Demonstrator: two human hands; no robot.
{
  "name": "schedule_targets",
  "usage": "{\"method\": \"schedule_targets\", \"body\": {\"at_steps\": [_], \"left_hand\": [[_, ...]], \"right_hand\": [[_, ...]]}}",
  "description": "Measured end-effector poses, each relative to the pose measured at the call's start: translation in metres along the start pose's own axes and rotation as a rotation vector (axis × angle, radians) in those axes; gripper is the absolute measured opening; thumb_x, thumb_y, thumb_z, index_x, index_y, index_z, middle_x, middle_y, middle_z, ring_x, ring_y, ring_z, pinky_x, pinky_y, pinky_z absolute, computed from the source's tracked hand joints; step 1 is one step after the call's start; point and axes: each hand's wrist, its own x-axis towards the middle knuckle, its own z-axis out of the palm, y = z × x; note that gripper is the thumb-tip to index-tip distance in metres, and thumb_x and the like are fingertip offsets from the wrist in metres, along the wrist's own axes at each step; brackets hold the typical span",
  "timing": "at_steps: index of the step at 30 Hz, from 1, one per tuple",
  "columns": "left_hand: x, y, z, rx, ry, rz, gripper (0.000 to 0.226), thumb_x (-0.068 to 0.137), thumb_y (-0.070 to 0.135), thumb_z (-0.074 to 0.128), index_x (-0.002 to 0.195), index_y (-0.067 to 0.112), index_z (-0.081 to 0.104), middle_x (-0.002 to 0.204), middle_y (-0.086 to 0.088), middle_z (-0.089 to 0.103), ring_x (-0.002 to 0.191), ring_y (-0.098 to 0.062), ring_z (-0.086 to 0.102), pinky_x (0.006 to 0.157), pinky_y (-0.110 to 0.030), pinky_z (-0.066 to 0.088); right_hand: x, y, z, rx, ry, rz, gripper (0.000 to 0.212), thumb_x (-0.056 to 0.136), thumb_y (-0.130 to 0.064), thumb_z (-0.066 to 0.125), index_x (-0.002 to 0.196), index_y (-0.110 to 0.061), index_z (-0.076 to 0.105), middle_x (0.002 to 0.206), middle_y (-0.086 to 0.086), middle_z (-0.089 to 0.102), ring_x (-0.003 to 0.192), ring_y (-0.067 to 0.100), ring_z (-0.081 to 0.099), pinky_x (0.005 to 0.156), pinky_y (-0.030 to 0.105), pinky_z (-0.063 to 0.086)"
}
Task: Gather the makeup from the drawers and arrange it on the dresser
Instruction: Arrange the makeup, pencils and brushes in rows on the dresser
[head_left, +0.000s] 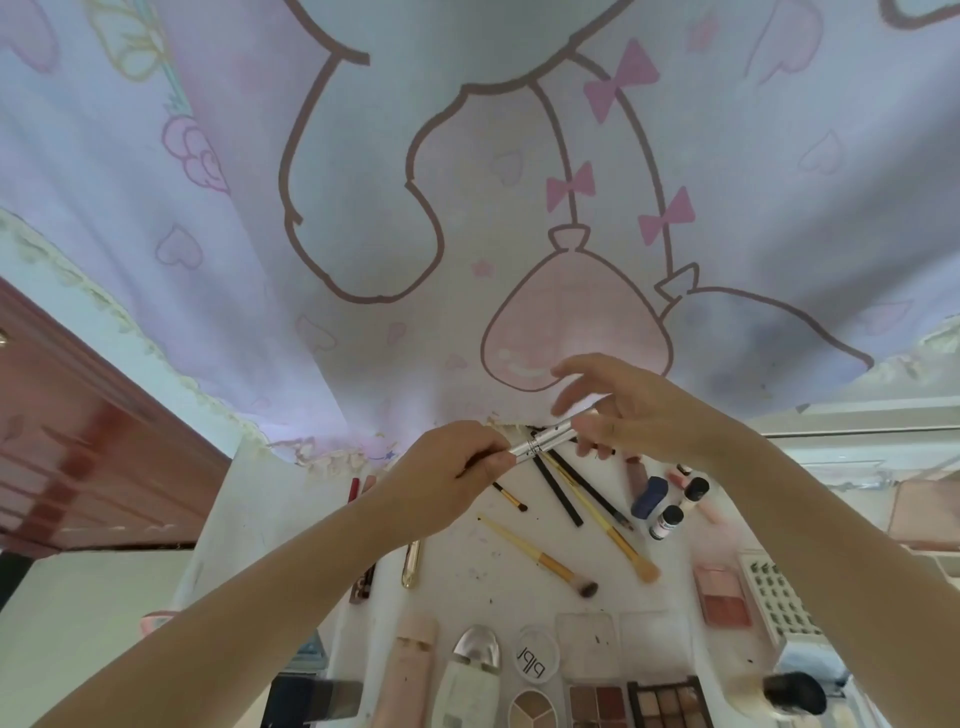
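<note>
Bare dresser top btwn brushes & gold tube; palettes crowd near edge.

Brushes lie mid-dresser, bottles to their right, palettes along the near edge, a curtain hanging behind; both hands above.

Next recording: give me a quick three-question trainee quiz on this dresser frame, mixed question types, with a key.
1. True or false: both hands hold the silver tube.
2. Which lies nearest the pink palette? A) lash tray B) gold-handled brush C) round compact
3. Fill in: the left hand also grips a thin dark ____.

Key: 1 true, the right hand pinches its other end; 2 A; 3 stick, kind unclear.
</note>
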Motion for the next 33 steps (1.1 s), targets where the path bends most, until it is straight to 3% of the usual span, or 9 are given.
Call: {"method": "schedule_targets", "body": {"at_steps": [1, 3, 9, 13, 18, 24, 27, 31, 33], "left_hand": [[-0.001, -0.002, 0.001, -0.003, 0.000, -0.009, 0.027, 0.095, 0.020, 0.043, 0.095, 0.000, 0.061, 0.079, -0.005, 0.052, 0.063, -0.002, 0.039, 0.066, -0.010, 0.036], [-0.003, -0.006, 0.002, -0.008, -0.002, -0.029, 0.027, 0.095, 0.021, 0.043, 0.093, 0.000, 0.061, 0.077, -0.002, 0.050, 0.063, -0.002, 0.039, 0.067, -0.010, 0.036], [-0.005, -0.024, 0.007, -0.033, 0.020, -0.112, 0.023, 0.095, 0.020, 0.043, 0.089, 0.006, 0.061, 0.076, 0.000, 0.051, 0.064, -0.002, 0.040, 0.064, -0.012, 0.034], [-0.005, -0.032, 0.012, -0.045, 0.000, -0.129, 0.031, 0.095, 0.019, 0.043, 0.065, 0.027, 0.045, 0.065, 0.005, 0.044, 0.060, -0.003, 0.037, 0.061, -0.014, 0.033], [-0.012, -0.046, 0.022, -0.093, -0.044, -0.215, 0.033, 0.095, 0.018, 0.044, 0.063, 0.028, 0.045, 0.062, 0.010, 0.042, 0.057, -0.003, 0.038, 0.059, -0.011, 0.035], [-0.014, -0.080, 0.048, -0.107, -0.022, -0.429, 0.027, 0.095, 0.023, 0.045, 0.070, 0.017, 0.051, 0.056, 0.008, 0.041, 0.053, -0.005, 0.037, 0.060, 0.005, 0.032], [-0.014, -0.101, 0.065, -0.086, -0.037, -0.591, 0.020, 0.095, 0.025, 0.046, 0.080, 0.015, 0.053, 0.061, 0.007, 0.045, 0.055, -0.004, 0.040, 0.049, -0.009, 0.033], [-0.008, -0.124, 0.086, 0.044, -0.027, -0.770, 0.025, 0.097, 0.027, 0.041, 0.084, 0.007, 0.049, 0.064, 0.002, 0.047, 0.064, -0.016, 0.047, 0.051, -0.022, 0.033], [-0.005, -0.127, 0.093, 0.090, -0.024, -0.827, 0.027, 0.097, 0.027, 0.039, 0.090, 0.005, 0.051, 0.077, -0.006, 0.055, 0.075, -0.024, 0.055, 0.060, -0.027, 0.040]], "right_hand": [[0.000, -0.001, 0.002, -0.051, -0.009, 0.035, 0.007, 0.090, -0.020, 0.050, 0.091, -0.026, 0.053, 0.063, -0.015, 0.063, 0.047, 0.002, 0.055, 0.049, 0.009, 0.044], [0.003, 0.000, 0.008, -0.181, -0.014, 0.049, 0.019, 0.092, -0.023, 0.048, 0.076, -0.017, 0.056, 0.052, -0.007, 0.058, 0.043, 0.007, 0.049, 0.046, 0.011, 0.041], [0.015, 0.011, 0.018, 0.001, -0.059, 0.002, 0.039, 0.086, -0.011, 0.059, 0.098, -0.045, 0.045, 0.093, -0.017, 0.058, 0.080, 0.000, 0.060, 0.075, 0.017, 0.052], [0.023, 0.021, 0.028, -0.089, -0.045, 0.032, 0.021, 0.094, -0.015, 0.045, 0.080, -0.029, 0.053, 0.055, -0.018, 0.058, 0.054, -0.004, 0.054, 0.065, 0.016, 0.047], [0.027, 0.032, 0.038, 0.097, -0.059, 0.072, 0.045, 0.087, 0.005, 0.050, 0.101, -0.037, 0.047, 0.101, -0.017, 0.055, 0.091, -0.004, 0.058, 0.082, 0.011, 0.048], [0.035, 0.077, 0.061, -0.160, -0.090, 0.419, 0.019, 0.093, -0.017, 0.048, 0.110, -0.015, 0.055, 0.100, -0.008, 0.053, 0.099, 0.012, 0.055, 0.084, 0.022, 0.044], [0.030, 0.105, 0.081, -0.435, -0.269, 0.593, 0.017, 0.091, -0.024, 0.049, 0.079, -0.012, 0.054, 0.082, -0.001, 0.049, 0.077, 0.012, 0.048, 0.060, 0.017, 0.036], [0.018, 0.125, 0.106, -0.538, -0.325, 0.737, 0.031, 0.088, -0.029, 0.054, 0.110, -0.007, 0.054, 0.106, 0.009, 0.059, 0.086, 0.014, 0.045, 0.061, 0.022, 0.035], [0.015, 0.131, 0.112, -0.569, -0.334, 0.742, 0.027, 0.086, -0.030, 0.055, 0.104, -0.009, 0.052, 0.095, 0.004, 0.057, 0.083, 0.016, 0.049, 0.065, 0.025, 0.038]]}}
